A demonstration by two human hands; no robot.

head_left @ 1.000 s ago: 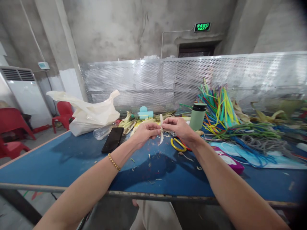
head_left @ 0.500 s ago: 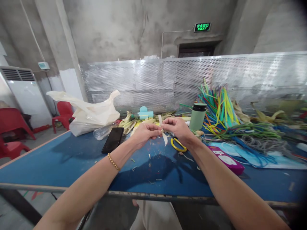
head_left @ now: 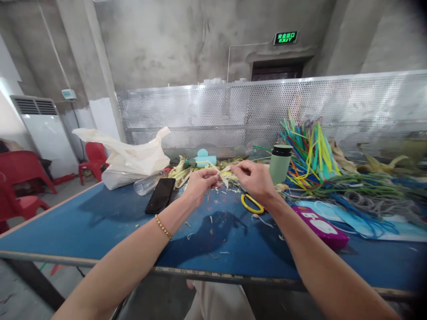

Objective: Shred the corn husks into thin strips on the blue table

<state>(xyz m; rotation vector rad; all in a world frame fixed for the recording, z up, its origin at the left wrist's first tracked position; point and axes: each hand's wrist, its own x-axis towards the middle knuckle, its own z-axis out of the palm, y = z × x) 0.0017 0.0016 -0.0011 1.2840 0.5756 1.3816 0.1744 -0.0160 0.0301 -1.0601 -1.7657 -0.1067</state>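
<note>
Now the hands stand farther apart than a moment earlier. The left hand pinches the pale strip above the table; the right hand appears to pinch its other end, probably tensioning it.

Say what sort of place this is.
Likely a handcraft workshop, judging by the bundle of colourful strips on the blue table, the perforated metal panel behind it and the lit exit sign.
</note>
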